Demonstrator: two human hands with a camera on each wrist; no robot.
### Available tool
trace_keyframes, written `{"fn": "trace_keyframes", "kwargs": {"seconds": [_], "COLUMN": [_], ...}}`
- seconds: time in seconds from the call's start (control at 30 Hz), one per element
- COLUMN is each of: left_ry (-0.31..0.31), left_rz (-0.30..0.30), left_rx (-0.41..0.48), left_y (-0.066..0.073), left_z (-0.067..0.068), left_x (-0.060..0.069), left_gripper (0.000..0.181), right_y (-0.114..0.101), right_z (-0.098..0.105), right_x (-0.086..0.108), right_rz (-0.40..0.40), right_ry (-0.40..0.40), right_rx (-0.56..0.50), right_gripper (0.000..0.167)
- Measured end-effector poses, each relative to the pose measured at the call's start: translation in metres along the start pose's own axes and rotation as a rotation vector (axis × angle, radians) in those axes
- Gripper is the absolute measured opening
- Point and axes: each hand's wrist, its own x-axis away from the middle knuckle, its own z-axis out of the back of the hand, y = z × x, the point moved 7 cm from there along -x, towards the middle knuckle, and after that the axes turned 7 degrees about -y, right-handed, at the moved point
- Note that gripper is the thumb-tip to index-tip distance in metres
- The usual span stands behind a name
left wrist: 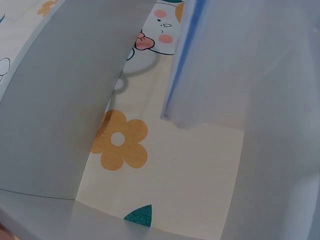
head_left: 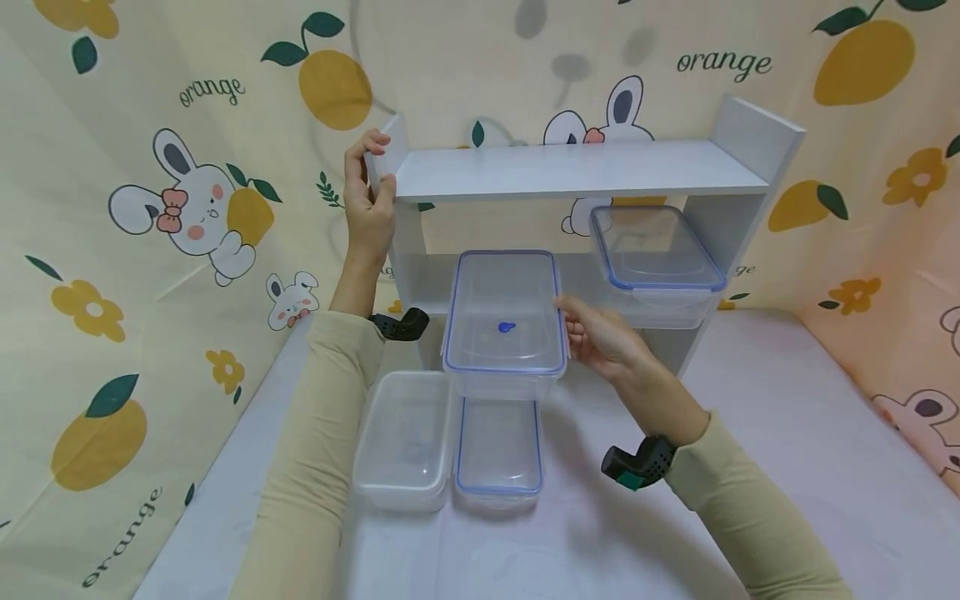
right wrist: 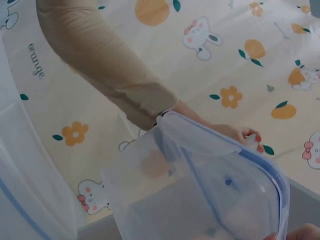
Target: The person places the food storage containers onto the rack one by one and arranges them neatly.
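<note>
A clear plastic food container [head_left: 504, 287] with a blue-rimmed lid and a small blue valve is held by my right hand [head_left: 606, 340], which grips its right edge. It is in front of the white shelf's lower opening. My left hand [head_left: 366, 200] grips the top of the left side panel of the white shelf [head_left: 577, 173], fingers over its edge. In the right wrist view the held container [right wrist: 200, 190] fills the lower middle, and only a bit of the right hand [right wrist: 306, 233] shows. The left wrist view shows the shelf's inside panel [left wrist: 55, 110], with the left hand mostly outside it.
A second blue-rimmed container [head_left: 660, 250] sits on the shelf at the right. On the table [head_left: 630, 533], in front of the shelf, stand a frosted container [head_left: 405, 437] and a smaller blue-rimmed one [head_left: 498, 450], side by side. A patterned cloth [head_left: 202, 350] hangs behind and beside them.
</note>
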Motion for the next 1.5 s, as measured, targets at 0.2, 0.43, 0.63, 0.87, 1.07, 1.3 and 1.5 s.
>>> {"fn": "trace_keyframes", "kwargs": {"seconds": [0.2,0.43,0.63,0.87,1.07,1.3,1.5], "left_ry": [-0.004,-0.006,-0.005,-0.011,-0.01,-0.002,-0.003], "left_rz": [0.007,0.004,0.004,-0.009,-0.012,-0.037,-0.045], "left_rx": [0.005,0.009,0.001,0.028,0.03,0.022,0.021], "left_y": [0.019,0.027,0.011,0.013,0.022,0.004,0.002], "left_z": [-0.005,-0.008,-0.005,-0.005,-0.006,-0.001,-0.001], "left_x": [0.005,0.009,0.004,0.005,0.008,0.002,0.001], "left_gripper": [0.032,0.03,0.033,0.036,0.035,0.035,0.035], "right_y": [0.001,-0.002,-0.004,-0.004,-0.004,-0.003,-0.003], "right_z": [-0.001,-0.002,0.0,0.004,0.004,0.006,0.007], "right_x": [-0.002,-0.008,-0.013,-0.019,-0.027,-0.042,-0.051], "right_rz": [-0.037,-0.032,-0.006,0.025,0.057,0.159,0.216], "right_ry": [0.033,0.065,0.112,0.183,0.222,0.303,0.352], "right_rx": [-0.056,-0.128,-0.143,-0.147,-0.094,-0.064,-0.082], "right_gripper": [0.011,0.017,0.009,0.011,0.022,0.033,0.027]}}
